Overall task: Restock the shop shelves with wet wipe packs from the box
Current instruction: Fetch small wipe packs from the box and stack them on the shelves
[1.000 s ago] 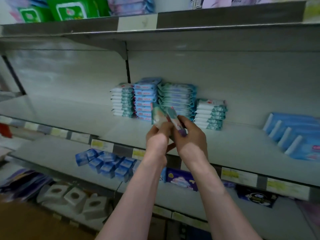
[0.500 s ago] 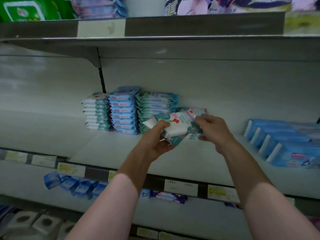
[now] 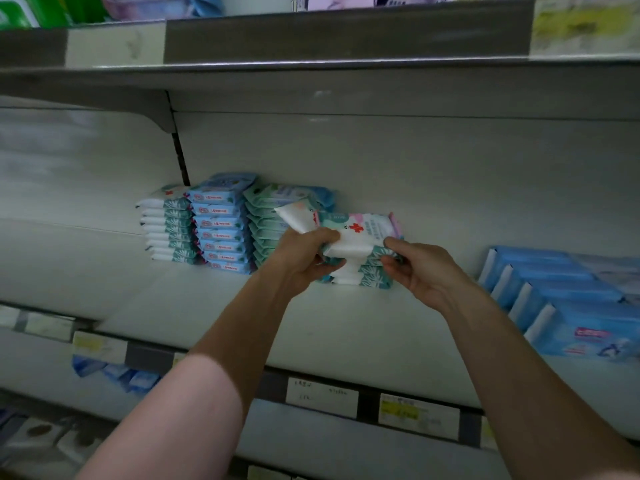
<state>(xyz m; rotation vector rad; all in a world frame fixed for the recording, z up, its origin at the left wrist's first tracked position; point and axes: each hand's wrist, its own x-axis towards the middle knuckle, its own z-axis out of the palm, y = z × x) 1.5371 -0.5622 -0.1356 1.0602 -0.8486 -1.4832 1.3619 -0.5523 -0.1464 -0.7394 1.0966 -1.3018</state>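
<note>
Presently, the middle shelf (image 3: pixel 214 306) carries stock only along its back. Three tall stacks (image 3: pixel 221 223) stand against the rear panel at left, and a row of blue packs (image 3: pixel 568 306) lies at the right, well apart from them. Between the two groups sits a short stack (image 3: pixel 360 277), lower than its neighbours and just beside the third tall one.

Both hands work at its top. The left hand (image 3: pixel 301 265) has its fingers curled round the left end of a small bundle of wet wipe packs (image 3: pixel 360 233), and one pack in that grip tilts up out of line. The right hand (image 3: pixel 422 271) pinches the right end of the same bundle. The bundle lies at or just above the short stack; whether they touch cannot be told. The box is not in view. Price labels (image 3: pixel 322 396) on the shelf front are too blurred to read.

Judgement: the step in hand is seating the bundle on the short stack. To do it well:
- Level the tilted pack first.
- Square the bundle's edges to the packs beneath.
- Push it back toward the rear panel.
- Let go of both ends together, so the soft packs do not slide.
</note>
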